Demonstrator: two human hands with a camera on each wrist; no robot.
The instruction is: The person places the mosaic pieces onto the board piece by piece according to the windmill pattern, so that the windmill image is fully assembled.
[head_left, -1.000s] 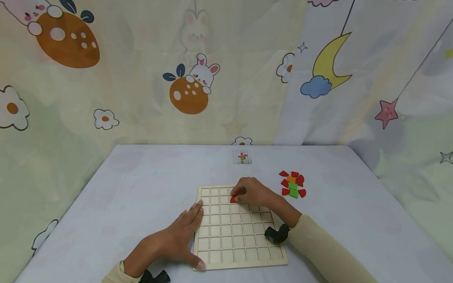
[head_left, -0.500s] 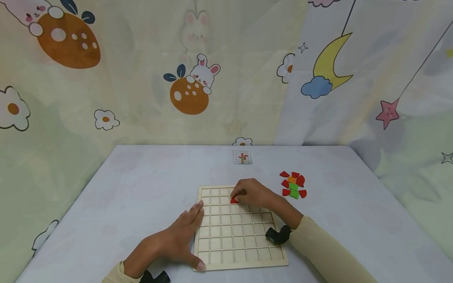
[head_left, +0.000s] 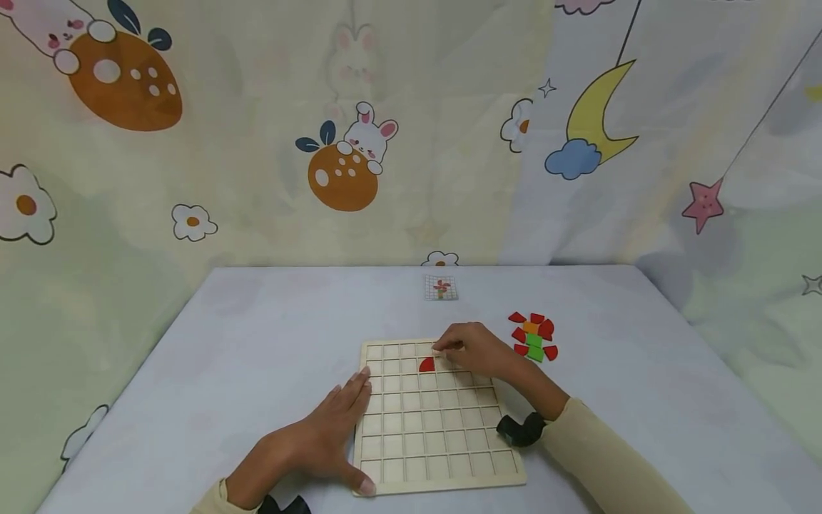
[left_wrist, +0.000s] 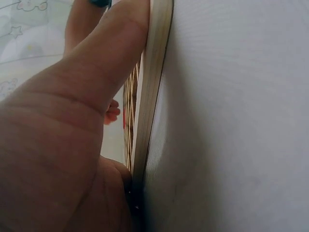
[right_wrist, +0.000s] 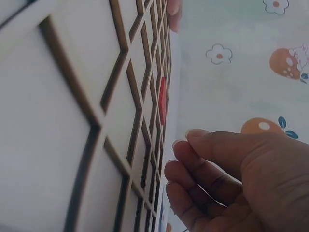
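A pale wooden grid board lies on the table in the head view. One red quarter-round tile sits in a cell of its second row from the far edge. My right hand hovers just right of that tile, thumb and fingertips near each other and holding nothing. In the right wrist view, the red tile lies in the grid, apart from my loosely curled fingers. My left hand rests along the board's left side, fingers straight; its thumb lies against the board's edge in the left wrist view.
Right of the board's far corner lies a cluster of red, orange and green tiles. A small card with a pinwheel picture on a grid lies at the table's far side. Behind hangs a patterned cloth.
My right hand has let go of the red tile and moved a little to the right. The tile stays in its cell. My left hand keeps its place at the board's edge.
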